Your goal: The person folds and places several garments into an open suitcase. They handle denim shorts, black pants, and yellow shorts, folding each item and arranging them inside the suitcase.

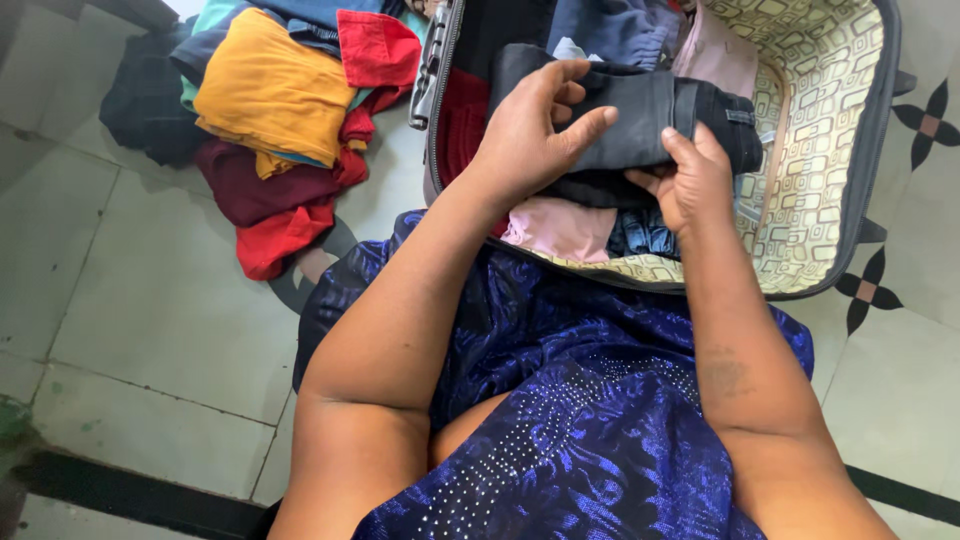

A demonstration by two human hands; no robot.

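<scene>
An open suitcase [812,232] with a cream patterned lining lies on the floor in front of me. Both my hands are over it on a folded dark grey garment [640,120]. My left hand [530,130] rests on its left end with fingers spread over the top. My right hand [690,180] grips its lower edge from below. Under the garment lie pink cloth [560,228] and blue denim [640,235]. More folded clothes fill the suitcase's far side.
A heap of loose clothes sits on the tiled floor to the left: a yellow piece [270,90], red pieces [375,50], maroon cloth [250,185] and a dark item [140,100]. My blue sequined dress [580,400] covers my lap.
</scene>
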